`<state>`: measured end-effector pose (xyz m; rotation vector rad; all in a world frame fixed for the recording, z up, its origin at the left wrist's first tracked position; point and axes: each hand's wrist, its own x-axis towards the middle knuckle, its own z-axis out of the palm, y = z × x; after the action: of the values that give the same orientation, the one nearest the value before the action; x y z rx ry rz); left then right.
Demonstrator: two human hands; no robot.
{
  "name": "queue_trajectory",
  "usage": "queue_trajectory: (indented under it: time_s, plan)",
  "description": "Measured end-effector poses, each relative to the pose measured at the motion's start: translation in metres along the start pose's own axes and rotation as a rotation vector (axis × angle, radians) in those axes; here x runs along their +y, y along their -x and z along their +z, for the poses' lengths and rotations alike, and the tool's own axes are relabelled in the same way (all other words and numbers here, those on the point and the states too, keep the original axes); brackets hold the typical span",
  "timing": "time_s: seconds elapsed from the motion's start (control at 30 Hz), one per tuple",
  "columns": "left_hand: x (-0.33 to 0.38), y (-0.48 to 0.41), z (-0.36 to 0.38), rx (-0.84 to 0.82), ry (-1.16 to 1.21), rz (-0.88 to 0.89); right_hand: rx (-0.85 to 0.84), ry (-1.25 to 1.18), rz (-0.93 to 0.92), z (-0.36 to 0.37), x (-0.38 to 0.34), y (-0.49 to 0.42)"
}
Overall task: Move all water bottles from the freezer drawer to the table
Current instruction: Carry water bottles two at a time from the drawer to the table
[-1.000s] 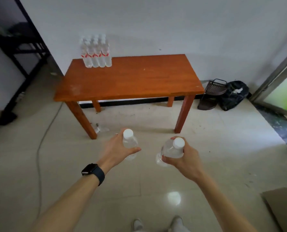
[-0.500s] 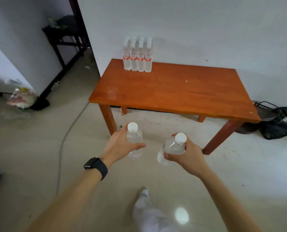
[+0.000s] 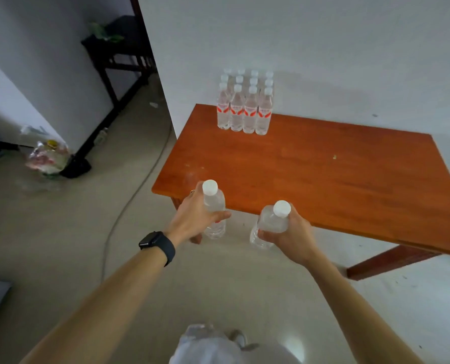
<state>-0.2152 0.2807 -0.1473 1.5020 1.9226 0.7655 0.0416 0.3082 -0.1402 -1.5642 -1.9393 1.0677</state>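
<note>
Water bottles, clear plastic, white screw caps: two in hand, the rest grouped on the table.

Item 1: bottle (image 3: pixel 214 209) in the left hand (image 3: pixel 195 216). Held roughly upright, fingers wrapped around the mid-body, thumb across the front. Cap sits over the near left corner of the table; base hangs below the table edge, over the floor. A sliver of red shows under the thumb; no lettering readable.

Item 2: bottle (image 3: pixel 270 224) in the right hand (image 3: pixel 289 232). Tilted, cap up toward the table edge, base lower and nearer the person. Fingers closed around the upper body. Label not visible.

Item 3: standing cluster of bottles (image 3: pixel 245 106) at the far left corner of the table, close to the wall. Front row of four, touching side by side, with more rows behind; exact count uncertain. Each carries a white label with a red mark; the writing is too small to read.

Table (image 3: pixel 323 169): orange-brown wood, rectangular, bare apart from the cluster and a small speck.

Left wrist: black smartwatch (image 3: pixel 156 243), screen dark, no brand legible.

Floor, left: plastic bag (image 3: pixel 48 158) with mixed contents, print unreadable; grey cable (image 3: pixel 140 185) trailing past the table.
</note>
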Motion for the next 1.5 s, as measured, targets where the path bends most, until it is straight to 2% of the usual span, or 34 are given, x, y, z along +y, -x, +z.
queue_trajectory:
  time_s: [0.33, 0.67, 0.87, 1.13, 1.33, 1.5]
  plan:
    - [-0.047, -0.172, -0.028, -0.087, 0.02, -0.039, -0.063, 0.018, 0.046, 0.044, -0.015, -0.175]
    - [-0.066, -0.352, -0.042, -0.22, 0.137, -0.089, -0.018, 0.086, 0.159, 0.078, -0.035, -0.332]
    - [-0.062, -0.431, -0.044, -0.21, 0.132, -0.04, 0.06, 0.085, 0.162, 0.084, -0.051, -0.412]
    - [-0.068, -0.501, -0.04, -0.218, 0.105, 0.026, 0.1, 0.109, 0.089, 0.085, -0.06, -0.497]
    - [-0.079, -0.514, -0.032, -0.254, 0.074, 0.05, 0.074, 0.054, 0.105, 0.095, -0.05, -0.513]
    - [-0.085, -0.514, -0.032, -0.244, 0.111, 0.071, 0.112, -0.1, 0.149, 0.105, -0.041, -0.511]
